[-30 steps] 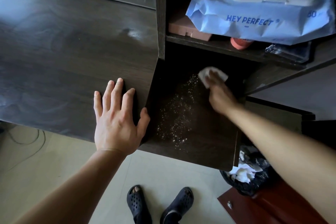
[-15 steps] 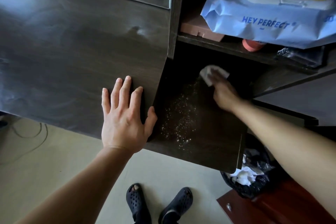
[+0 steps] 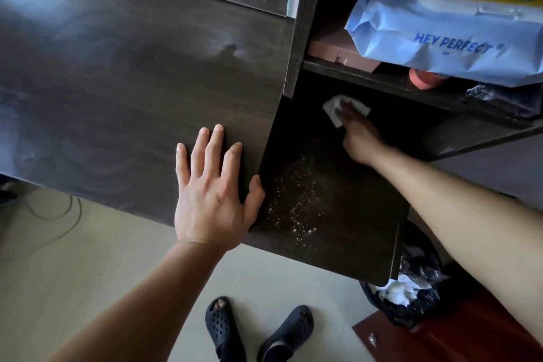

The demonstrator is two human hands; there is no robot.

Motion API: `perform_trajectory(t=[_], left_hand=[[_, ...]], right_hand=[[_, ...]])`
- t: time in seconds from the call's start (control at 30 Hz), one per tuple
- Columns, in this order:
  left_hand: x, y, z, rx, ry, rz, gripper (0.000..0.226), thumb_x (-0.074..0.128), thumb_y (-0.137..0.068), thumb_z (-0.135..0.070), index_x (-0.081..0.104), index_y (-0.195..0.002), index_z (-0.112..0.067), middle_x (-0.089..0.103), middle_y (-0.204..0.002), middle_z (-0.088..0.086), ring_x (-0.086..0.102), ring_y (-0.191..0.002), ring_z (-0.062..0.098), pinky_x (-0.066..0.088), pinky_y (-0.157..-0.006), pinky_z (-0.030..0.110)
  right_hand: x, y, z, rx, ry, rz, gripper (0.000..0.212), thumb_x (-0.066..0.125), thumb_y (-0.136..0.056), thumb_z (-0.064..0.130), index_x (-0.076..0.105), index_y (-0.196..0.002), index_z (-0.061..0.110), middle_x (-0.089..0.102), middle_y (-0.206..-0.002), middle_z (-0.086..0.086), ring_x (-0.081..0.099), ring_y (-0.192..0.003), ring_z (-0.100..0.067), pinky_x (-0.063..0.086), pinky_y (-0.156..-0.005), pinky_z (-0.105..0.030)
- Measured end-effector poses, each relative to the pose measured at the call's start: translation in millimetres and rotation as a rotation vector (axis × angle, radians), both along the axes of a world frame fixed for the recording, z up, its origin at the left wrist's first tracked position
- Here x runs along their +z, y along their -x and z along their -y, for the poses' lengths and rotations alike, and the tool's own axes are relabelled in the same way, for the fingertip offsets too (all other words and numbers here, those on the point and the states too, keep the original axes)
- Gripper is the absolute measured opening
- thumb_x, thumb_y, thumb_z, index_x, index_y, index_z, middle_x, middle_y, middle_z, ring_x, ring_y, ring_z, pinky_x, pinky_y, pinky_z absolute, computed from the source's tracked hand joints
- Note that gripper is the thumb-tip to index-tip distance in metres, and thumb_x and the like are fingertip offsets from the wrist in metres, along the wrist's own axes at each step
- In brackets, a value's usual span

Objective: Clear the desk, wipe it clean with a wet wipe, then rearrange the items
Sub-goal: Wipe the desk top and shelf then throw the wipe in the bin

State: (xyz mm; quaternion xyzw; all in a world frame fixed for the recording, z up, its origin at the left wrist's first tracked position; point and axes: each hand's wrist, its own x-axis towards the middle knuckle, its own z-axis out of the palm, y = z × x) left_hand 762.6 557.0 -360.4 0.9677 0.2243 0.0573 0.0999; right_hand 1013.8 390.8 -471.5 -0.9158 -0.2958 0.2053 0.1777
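Wet wipe [image 3: 331, 111] beneath the flat right hand [image 3: 357, 138] (left hand [image 3: 210, 197] flat on desk [image 3: 117, 97])

Reaching forward with both arms.
Resting left hand [image 3: 210, 200] flat, fingers spread; pressing down with right hand [image 3: 357, 138], fingers extended.

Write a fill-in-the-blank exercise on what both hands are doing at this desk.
1. The right hand presses a white wet ____ onto the lower shelf.
2. The left hand lies flat on the desktop, holding ____.
3. The blue pack on the upper shelf reads HEY ____.
Missing words: wipe; nothing; PERFECT.
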Motion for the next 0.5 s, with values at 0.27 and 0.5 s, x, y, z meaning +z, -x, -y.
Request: perform_trajectory(t=[0.27, 0.5], left_hand=[[2, -1, 0, 0.002, -0.003, -0.002, 0.055, 0.044, -0.089, -0.043, 0.054, -0.126, -0.003, 0.038, -0.146, 0.021, 0.026, -0.140, 0.038, 0.011, -0.116, 0.057], [1, -1, 0, 0.003, -0.003, 0.013, 0.055, 0.044, -0.088, -0.043, 0.055, -0.125, -0.003, 0.039, -0.145, 0.021, 0.028, -0.140, 0.038, 0.012, -0.116, 0.056]], right_hand=[[9, 99, 14, 0.349, -0.056, -0.037, 0.073, 0.040, -0.086, -0.013, 0.015, -0.149, 0.014, -0.002, -0.157, 0.002, -0.006, -0.145, -0.013, -0.002, -0.118, -0.025], [-4, -1, -36, 0.080, -0.027, 0.038, 0.053, 0.040, -0.091, -0.005, 0.039, -0.142, 0.008, 0.026, -0.154, -0.010, 0.020, -0.143, -0.025, 0.011, -0.115, -0.027]])
